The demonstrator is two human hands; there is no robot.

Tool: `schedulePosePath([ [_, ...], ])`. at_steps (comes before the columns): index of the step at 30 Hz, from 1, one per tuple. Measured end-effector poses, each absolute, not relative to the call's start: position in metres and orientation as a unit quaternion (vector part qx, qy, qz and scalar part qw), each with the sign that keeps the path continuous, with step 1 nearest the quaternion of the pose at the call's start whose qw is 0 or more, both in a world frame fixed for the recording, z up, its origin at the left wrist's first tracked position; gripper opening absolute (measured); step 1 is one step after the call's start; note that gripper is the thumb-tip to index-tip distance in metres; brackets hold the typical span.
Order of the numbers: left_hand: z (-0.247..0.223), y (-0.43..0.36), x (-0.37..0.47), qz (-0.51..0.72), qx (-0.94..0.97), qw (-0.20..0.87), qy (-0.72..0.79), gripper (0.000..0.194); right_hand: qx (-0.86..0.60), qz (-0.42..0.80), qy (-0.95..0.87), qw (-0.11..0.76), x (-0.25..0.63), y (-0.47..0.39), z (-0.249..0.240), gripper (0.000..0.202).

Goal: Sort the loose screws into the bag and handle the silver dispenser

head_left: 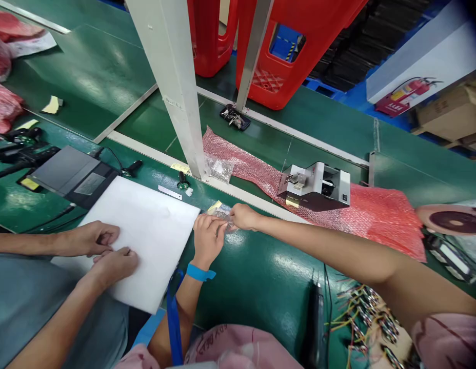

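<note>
Both of my hands meet over a small clear plastic bag (223, 214) near the right corner of the white foam sheet. With its fingers curled over the bag's near left side, my left hand (207, 237) wears a blue wristband (200, 272). My right hand (243, 216) reaches in from the right and pinches at the bag's right edge. What lies inside is too small to name, and my fingers partly cover it. A yellow paper (214, 206) shows just behind the bag.
A co-worker's two hands (107, 256) rest over the white foam sheet (153, 215) at left. Behind stand a white post (176, 92) and a small grey-black machine (317, 187) on pink bubble wrap (245, 159). A black electric screwdriver (314, 323) and wired parts (371, 318) lie front right.
</note>
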State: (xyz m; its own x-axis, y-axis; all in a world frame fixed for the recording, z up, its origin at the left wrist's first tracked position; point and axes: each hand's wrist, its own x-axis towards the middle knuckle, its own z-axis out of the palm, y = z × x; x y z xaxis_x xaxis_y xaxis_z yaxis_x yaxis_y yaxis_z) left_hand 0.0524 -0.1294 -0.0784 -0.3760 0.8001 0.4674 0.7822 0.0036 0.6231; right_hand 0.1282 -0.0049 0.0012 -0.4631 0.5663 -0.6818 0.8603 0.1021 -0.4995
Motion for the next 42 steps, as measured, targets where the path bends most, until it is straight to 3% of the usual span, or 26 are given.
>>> schedulePosePath([
  [6, -0.08, -0.133, 0.051, 0.429, 0.561, 0.013, 0.708, 0.015, 0.43, -0.393, 0.795, 0.17, 0.14, -0.007, -0.01, 0.013],
  [20, -0.081, -0.136, 0.049, 0.412, 0.584, 0.015, 0.7, 0.018, 0.368, -0.314, 0.855, 0.185, 0.14, -0.014, -0.008, 0.017],
  [25, -0.078, -0.135, 0.042, 0.388, 0.611, 0.023, 0.69, 0.019, 0.374, -0.296, 0.867, 0.142, 0.149, -0.022, -0.007, 0.015],
  [30, -0.074, -0.138, 0.028, 0.337, 0.642, 0.035, 0.688, 0.024, 0.367, -0.25, 0.896, 0.026, 0.17, -0.035, -0.004, 0.028],
  [33, -0.076, -0.138, 0.026, 0.323, 0.633, 0.015, 0.704, 0.018, 0.331, -0.192, 0.924, -0.032, 0.173, -0.037, -0.016, 0.058],
  [34, -0.076, -0.137, 0.027, 0.322, 0.628, 0.006, 0.708, 0.019, 0.309, -0.177, 0.933, -0.037, 0.171, -0.037, -0.022, 0.058],
  [38, -0.062, -0.125, 0.033, 0.328, 0.619, -0.041, 0.712, 0.022, 0.238, -0.136, 0.961, -0.032, 0.162, -0.027, -0.041, 0.012],
  [42, -0.036, -0.108, 0.038, 0.406, 0.581, -0.127, 0.694, 0.014, 0.217, -0.095, 0.97, -0.06, 0.16, -0.002, -0.017, 0.013],
])
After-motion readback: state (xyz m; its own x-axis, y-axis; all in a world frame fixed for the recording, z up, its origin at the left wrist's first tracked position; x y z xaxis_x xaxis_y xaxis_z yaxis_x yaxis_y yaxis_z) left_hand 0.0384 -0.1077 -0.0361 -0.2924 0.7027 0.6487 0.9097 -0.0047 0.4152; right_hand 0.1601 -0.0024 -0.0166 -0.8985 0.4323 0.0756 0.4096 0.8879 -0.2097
